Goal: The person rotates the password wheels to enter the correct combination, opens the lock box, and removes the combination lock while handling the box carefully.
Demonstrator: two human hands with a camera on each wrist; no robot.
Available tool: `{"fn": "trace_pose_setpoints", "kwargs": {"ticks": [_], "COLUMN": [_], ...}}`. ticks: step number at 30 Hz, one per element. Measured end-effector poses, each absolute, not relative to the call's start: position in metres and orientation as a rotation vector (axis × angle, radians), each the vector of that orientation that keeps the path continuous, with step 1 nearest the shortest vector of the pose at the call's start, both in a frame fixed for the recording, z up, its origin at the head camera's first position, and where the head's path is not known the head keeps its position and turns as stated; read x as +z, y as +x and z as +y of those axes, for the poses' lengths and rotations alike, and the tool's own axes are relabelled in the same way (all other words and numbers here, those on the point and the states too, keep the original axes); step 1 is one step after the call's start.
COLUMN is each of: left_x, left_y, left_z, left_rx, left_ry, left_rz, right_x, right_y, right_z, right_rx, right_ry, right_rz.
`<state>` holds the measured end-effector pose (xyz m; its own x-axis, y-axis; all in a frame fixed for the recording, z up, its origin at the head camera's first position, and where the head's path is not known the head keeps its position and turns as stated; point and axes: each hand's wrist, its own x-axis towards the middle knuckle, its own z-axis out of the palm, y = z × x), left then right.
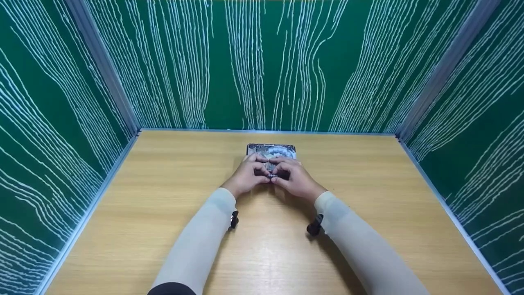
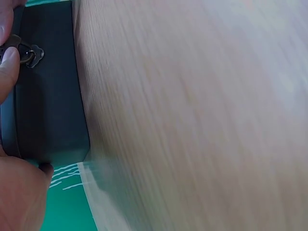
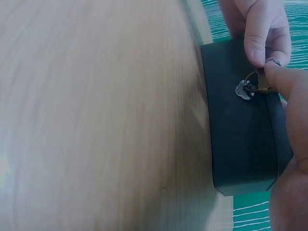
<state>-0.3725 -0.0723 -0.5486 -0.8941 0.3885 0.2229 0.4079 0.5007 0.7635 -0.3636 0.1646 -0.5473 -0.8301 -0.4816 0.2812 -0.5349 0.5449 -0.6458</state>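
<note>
A dark box (image 1: 278, 150) with a printed picture on its lid stands on the table in the head view. Its plain front (image 2: 53, 106) carries a small scalloped metal plate with a ring, and a bronze-coloured clasp (image 3: 262, 83) meets that ring. My left hand (image 1: 245, 175) curls over the box's left part, its thumb at the clasp. From the other side my right hand (image 1: 298, 177) pinches at the same clasp, thumb tip close to the left thumb. Upper fingers of both hands lie over the lid. The fingertips partly hide the clasp.
The wooden table (image 1: 262, 246) spreads around the box and under both forearms. Green panels with white wavy lines (image 1: 262, 73) rise behind it and on both sides, with grey metal posts (image 1: 110, 65) in the corners. Dark wrist devices (image 1: 314, 226) sit on the sleeves.
</note>
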Motion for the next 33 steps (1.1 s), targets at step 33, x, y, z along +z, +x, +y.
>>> {"fn": "trace_pose_setpoints", "kwargs": {"ticks": [33], "left_x": [-0.5459], "left_y": [-0.3699], "left_z": [-0.0703], "left_rx": [-1.399], "left_ry": [-0.661], "left_rz": [-2.727], "right_x": [-0.5503], "right_y": [-0.3640], "right_z": [0.1654], "right_rx": [1.197], "right_ry": [0.862], "right_rz": [-2.692]}}
